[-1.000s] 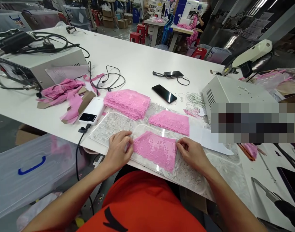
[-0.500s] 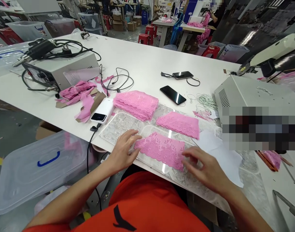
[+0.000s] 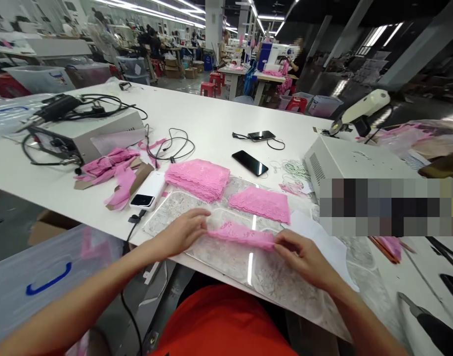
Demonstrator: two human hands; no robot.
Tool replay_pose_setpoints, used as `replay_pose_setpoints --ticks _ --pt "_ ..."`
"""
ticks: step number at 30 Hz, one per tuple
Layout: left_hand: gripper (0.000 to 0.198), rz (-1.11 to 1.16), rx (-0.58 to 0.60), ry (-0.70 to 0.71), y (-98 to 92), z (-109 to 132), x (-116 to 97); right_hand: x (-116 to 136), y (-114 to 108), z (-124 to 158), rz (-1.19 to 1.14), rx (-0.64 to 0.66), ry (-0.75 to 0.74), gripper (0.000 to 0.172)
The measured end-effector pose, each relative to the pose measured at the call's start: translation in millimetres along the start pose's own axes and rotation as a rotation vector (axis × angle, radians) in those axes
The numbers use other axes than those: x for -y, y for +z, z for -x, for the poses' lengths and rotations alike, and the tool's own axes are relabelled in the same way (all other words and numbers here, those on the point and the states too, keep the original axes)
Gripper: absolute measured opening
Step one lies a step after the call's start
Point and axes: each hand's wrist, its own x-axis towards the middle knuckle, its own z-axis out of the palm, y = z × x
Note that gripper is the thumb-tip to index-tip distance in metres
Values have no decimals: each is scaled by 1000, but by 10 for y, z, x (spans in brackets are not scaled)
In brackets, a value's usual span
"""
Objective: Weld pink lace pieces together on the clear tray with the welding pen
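Observation:
A strip of pink lace [image 3: 241, 234] lies folded narrow on a clear plastic sheet [image 3: 226, 262] at the near table edge. My left hand [image 3: 182, 230] pinches its left end and my right hand [image 3: 304, 257] grips its right end, fingers closed on the fabric. Behind it lie a flat pink lace piece [image 3: 259, 203] and a thick stack of pink lace [image 3: 197, 179].
A white power bank [image 3: 147, 192] with cable, pink scraps on cardboard [image 3: 115, 170], a grey machine box [image 3: 85, 133], two phones [image 3: 249, 162], another white box [image 3: 345, 158] and scissors [image 3: 419, 311] at right. A plastic bin [image 3: 37, 277] sits below left.
The lace piece, spread flat a second ago, is now folded into a narrow band between both hands. The camera has tilted up.

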Motion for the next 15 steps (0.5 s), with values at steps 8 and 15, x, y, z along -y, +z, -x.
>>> replay_pose_setpoints --ticks 8,15 --pt "18 -114 -94 -126 -912 -1376 423 248 -368 -1225 -318 -285 130 33" --pt "20 -190 -329 -68 -1407 -1477 1043 542 -79 -2071 101 -638 -364 13"
